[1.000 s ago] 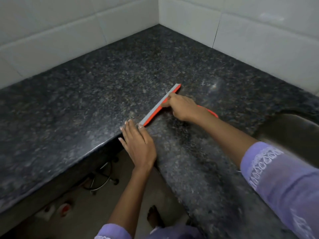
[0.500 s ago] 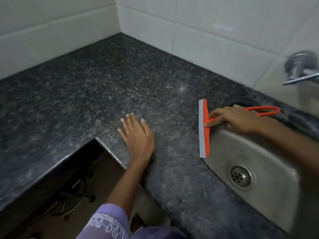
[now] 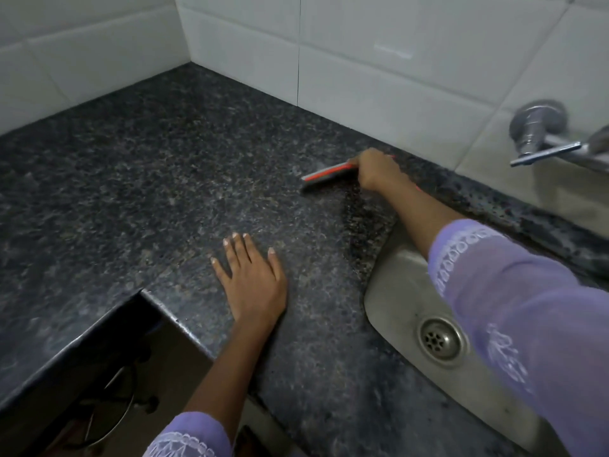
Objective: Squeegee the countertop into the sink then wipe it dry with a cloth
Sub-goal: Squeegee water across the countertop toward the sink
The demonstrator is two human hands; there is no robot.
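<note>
An orange squeegee (image 3: pixel 329 174) with a grey blade rests its edge on the dark speckled granite countertop (image 3: pixel 148 179), close to the tiled back wall. My right hand (image 3: pixel 379 171) grips it at the handle end and hides most of the handle. A darker wet-looking streak runs from the squeegee down toward the steel sink (image 3: pixel 392 291) at the right, whose drain (image 3: pixel 440 339) shows beside my purple sleeve. Flat on the counter near its inner corner lies my left hand (image 3: pixel 252 275), fingers spread, holding nothing. No cloth is in view.
White tiled walls (image 3: pixel 379 70) meet in a corner at the back. A metal tap (image 3: pixel 543 136) sticks out of the wall above the sink. The counter is L-shaped, with a dark open gap (image 3: pixel 99 374) below its front edge at lower left.
My right hand has lifted the squeegee from the sink's rim back up to the counter beside the back wall. The left hand has stayed flat in place.
</note>
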